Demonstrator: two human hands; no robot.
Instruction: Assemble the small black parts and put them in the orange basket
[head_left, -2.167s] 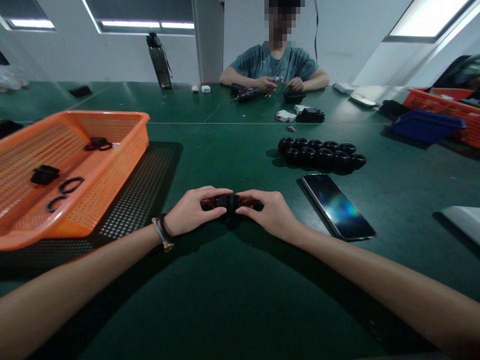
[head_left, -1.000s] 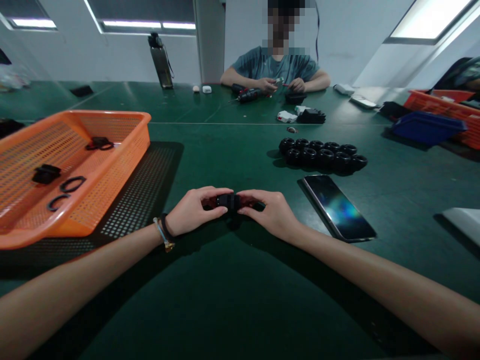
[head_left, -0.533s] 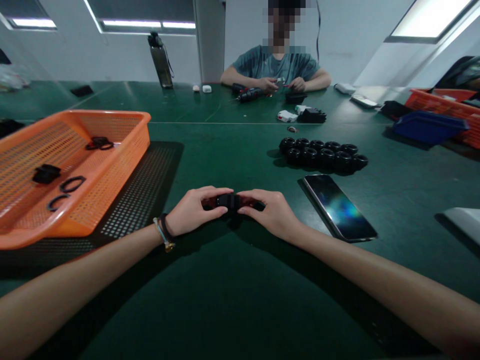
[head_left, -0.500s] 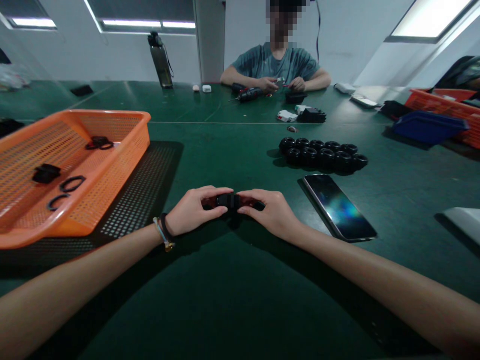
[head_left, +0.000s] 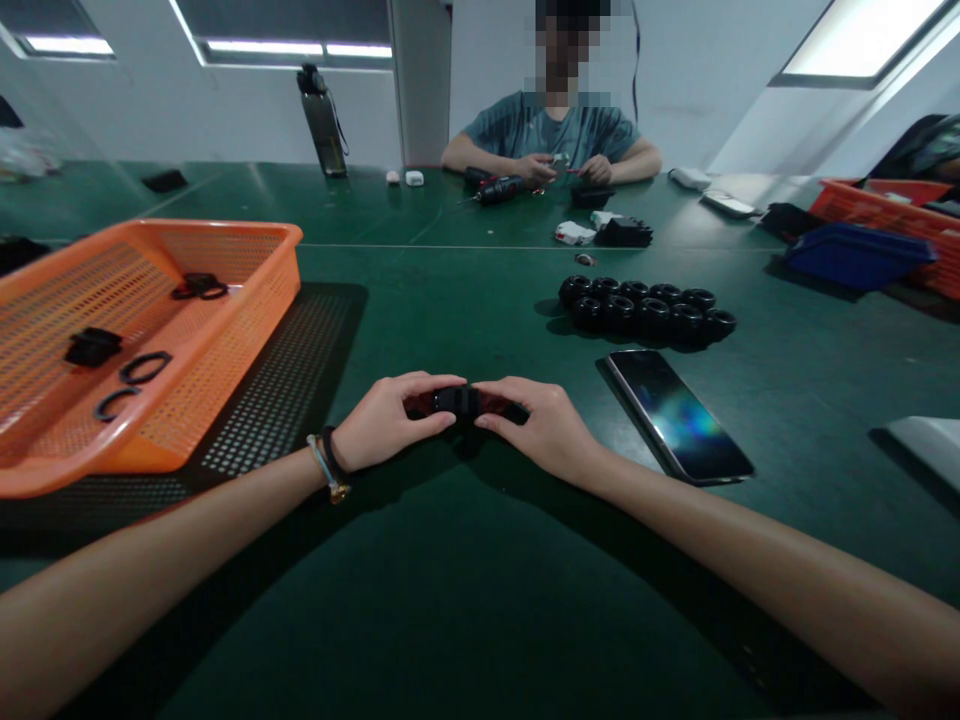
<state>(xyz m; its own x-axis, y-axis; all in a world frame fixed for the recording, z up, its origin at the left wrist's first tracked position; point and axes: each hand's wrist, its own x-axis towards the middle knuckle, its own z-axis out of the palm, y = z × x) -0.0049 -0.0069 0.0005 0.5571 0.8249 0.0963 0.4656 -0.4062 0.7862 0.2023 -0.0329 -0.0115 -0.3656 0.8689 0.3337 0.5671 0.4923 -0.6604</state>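
My left hand [head_left: 396,420] and my right hand [head_left: 531,422] meet just above the green table [head_left: 450,590], in the middle of the view. Between their thumbs and fingers they grip a small dark plastic part [head_left: 457,402] from both sides. Its exact kind is hard to make out, as fingers cover both ends. Right of my hands lies a phone [head_left: 679,415]. Beyond the phone stand several round black parts with holes [head_left: 652,312], packed in two rows.
An orange basket [head_left: 285,250] with black rings [head_left: 145,367] and a black part [head_left: 93,346] stands left. Across the table a person [head_left: 555,135] handles small pieces near a power drill [head_left: 499,188]. A bottle [head_left: 322,125] stands at the back; a blue bin [head_left: 859,255] lies right.
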